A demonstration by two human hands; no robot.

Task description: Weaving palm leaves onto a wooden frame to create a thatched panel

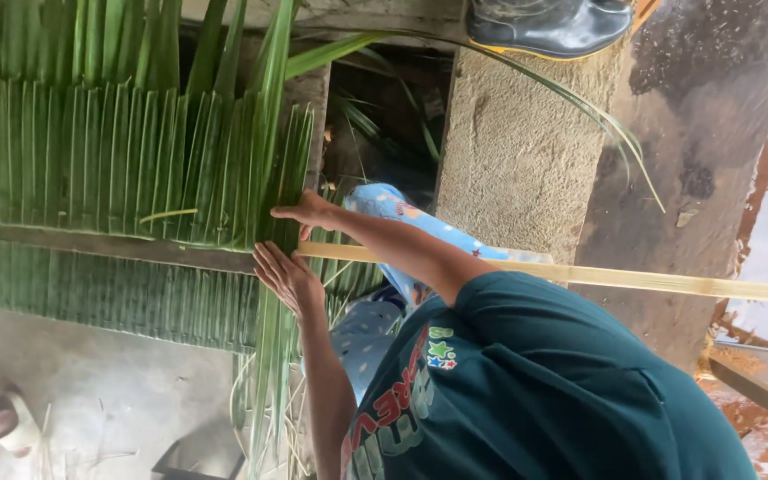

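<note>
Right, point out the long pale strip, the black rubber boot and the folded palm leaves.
Long pale strip [633, 280]: head view, on its bare length right of the arm.
Black rubber boot [548, 27]: head view, on its shiny upper.
Folded palm leaves [117, 160]: head view, on the upper row of fronds.

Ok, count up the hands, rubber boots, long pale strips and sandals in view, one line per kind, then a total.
Hands: 2, the left hand and the right hand, both on the green leaves
Dark rubber boot: 1
Long pale strip: 1
White sandal: 1
Total: 5
</note>
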